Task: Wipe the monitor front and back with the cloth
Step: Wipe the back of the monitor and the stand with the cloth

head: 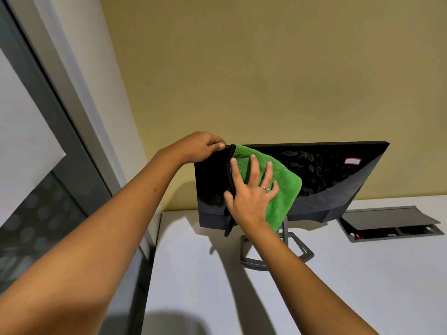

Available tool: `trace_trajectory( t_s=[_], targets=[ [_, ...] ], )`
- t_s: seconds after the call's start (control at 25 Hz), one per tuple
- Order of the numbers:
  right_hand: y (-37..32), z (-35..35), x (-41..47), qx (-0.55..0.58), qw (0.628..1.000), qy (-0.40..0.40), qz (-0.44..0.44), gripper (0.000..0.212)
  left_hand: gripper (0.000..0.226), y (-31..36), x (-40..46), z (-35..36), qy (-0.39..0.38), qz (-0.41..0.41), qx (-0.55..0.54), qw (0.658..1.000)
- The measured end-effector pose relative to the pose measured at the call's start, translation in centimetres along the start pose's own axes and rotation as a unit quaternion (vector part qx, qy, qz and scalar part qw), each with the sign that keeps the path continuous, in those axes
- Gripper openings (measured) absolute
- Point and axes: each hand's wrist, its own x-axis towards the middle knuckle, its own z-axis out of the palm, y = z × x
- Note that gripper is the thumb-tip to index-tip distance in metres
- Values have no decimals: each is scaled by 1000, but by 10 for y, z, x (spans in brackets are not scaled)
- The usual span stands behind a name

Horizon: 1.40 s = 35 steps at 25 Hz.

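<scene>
A black monitor (333, 180) stands on a grey stand on the white desk, its dark screen facing me with smudges on the right half. My left hand (202, 147) grips the monitor's top left corner. My right hand (252, 192) lies flat with fingers spread, pressing a green cloth (286, 187) with a black edge against the left half of the screen. A ring sits on one finger of the right hand.
The white desk (362, 286) carries the monitor stand (301, 252) and an open grey cable box (389, 223) at the right rear. A yellow wall rises behind the monitor. A glass partition with a grey frame (55, 122) runs along the left.
</scene>
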Motion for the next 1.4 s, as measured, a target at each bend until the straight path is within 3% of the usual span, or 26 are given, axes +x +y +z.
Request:
trace_trajectory(
  t_s=[0.08, 0.28, 0.4, 0.56, 0.72, 0.92, 1.04, 1.24, 1.4],
  targets=[
    [-3, 7, 2, -12, 1000, 10, -22, 85, 30, -3, 5, -1, -11, -5, 1, 1000],
    [-5, 30, -14, -39, 978, 105, -178, 57, 31, -7, 19, -11, -68, -26, -17, 997],
    [11, 33, -17, -43, 980, 137, -137, 60, 32, -7, 22, -13, -69, -26, -30, 997],
    [4, 13, 17, -21, 989, 135, -55, 66, 30, -8, 23, -14, -5, -18, -35, 999],
    [-27, 9, 28, -23, 985, 137, -101, 56, 33, -8, 30, -17, -42, -25, -59, 997],
    [-35, 30, -1, -57, 975, 81, -201, 50, 44, -3, 35, -29, -127, -51, -55, 989],
    [-17, 36, -12, -50, 978, 119, -166, 47, 44, -8, 34, -34, -127, -30, -32, 991],
    [-28, 11, 29, -24, 984, 164, -58, 60, 36, -22, 30, -32, -65, -22, -92, 993],
    [-39, 15, 34, -15, 982, 157, -106, 51, 32, -21, 28, -28, -47, -39, -122, 991]
  ],
)
